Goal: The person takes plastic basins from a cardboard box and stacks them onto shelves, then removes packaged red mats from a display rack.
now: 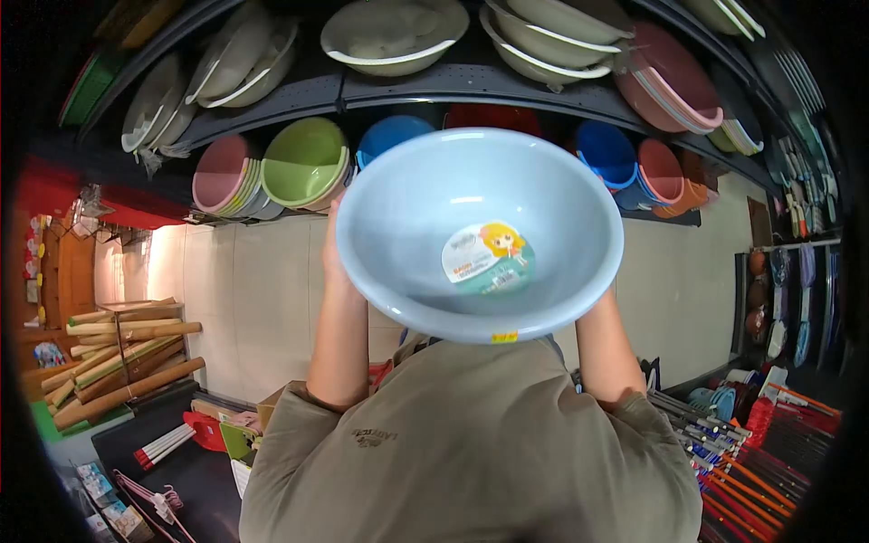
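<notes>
A light blue plastic basin (407, 208) is held up in front of my chest, its open side tilted towards me. Inside, on its bottom, is a round label (489, 258) with a cartoon figure. A small yellow sticker (504, 338) is on the near rim. My left hand (334, 240) grips the basin's left side, with most of its fingers hidden behind the wall. On the right side, my right hand (605, 303) supports the basin from behind. Only the wrist area shows there; its fingers are out of sight.
Ahead, a shelf (398, 93) carries pale basins (395, 36) and pink basins (670, 77). Below stand green (306, 161) and blue buckets (607, 152). Rolls (136, 353) lie in a rack at left. Long poles (751, 489) and hanging goods flank my right. Tiled floor (244, 290) lies beneath.
</notes>
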A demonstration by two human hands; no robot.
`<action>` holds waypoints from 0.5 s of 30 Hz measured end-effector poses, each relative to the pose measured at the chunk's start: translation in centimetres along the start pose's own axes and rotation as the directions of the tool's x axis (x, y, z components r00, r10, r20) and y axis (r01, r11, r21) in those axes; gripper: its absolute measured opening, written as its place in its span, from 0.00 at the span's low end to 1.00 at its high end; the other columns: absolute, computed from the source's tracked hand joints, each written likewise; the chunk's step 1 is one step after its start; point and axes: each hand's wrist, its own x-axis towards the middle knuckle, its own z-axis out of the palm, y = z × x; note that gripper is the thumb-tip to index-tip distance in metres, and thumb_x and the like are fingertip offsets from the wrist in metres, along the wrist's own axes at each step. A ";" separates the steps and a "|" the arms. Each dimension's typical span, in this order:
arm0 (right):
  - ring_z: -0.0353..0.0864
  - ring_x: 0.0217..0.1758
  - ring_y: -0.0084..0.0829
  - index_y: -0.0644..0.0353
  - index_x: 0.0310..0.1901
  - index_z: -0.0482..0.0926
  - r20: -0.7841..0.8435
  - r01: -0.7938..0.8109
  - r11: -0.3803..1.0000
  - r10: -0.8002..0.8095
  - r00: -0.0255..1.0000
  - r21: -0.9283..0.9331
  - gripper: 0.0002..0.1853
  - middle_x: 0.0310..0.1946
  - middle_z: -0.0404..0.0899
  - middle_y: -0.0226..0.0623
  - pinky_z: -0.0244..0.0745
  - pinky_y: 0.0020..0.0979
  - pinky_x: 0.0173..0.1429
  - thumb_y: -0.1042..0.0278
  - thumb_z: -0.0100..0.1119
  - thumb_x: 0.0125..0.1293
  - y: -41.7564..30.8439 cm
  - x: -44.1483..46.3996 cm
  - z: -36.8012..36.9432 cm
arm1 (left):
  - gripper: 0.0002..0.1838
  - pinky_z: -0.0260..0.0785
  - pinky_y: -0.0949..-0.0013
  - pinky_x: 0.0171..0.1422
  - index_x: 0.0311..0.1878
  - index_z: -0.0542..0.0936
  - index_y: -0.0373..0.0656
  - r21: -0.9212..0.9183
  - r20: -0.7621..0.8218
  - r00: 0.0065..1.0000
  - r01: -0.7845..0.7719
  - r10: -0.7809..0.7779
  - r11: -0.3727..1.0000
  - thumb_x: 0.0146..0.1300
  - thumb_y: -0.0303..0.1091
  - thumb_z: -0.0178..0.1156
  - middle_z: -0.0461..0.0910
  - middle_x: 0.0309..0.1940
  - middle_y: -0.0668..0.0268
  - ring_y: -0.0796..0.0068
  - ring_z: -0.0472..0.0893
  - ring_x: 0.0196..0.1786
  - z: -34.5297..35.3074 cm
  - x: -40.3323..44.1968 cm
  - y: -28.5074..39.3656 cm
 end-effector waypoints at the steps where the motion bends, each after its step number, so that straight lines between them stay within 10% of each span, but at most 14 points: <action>1: 0.69 0.60 0.37 0.59 0.67 0.55 -0.008 0.000 1.000 0.000 1.000 0.009 0.28 0.62 0.64 0.41 0.67 0.37 0.61 0.55 0.39 0.70 -0.4 0.0 -0.7 | 0.28 0.66 0.57 0.60 0.61 0.65 0.41 0.091 -0.025 0.999 -0.039 0.041 0.995 0.70 0.53 0.38 0.71 0.55 0.56 0.61 0.72 0.56 0.8 0.1 -0.6; 15: 0.68 0.61 0.35 0.62 0.66 0.56 -0.377 0.216 0.971 -0.163 0.912 0.105 0.27 0.62 0.64 0.41 0.66 0.36 0.62 0.56 0.40 0.70 -16.4 -10.0 -21.8 | 0.29 0.56 0.59 0.68 0.67 0.58 0.41 0.337 0.341 0.873 0.234 -0.350 0.912 0.69 0.48 0.35 0.62 0.64 0.57 0.61 0.64 0.65 19.1 1.2 -22.1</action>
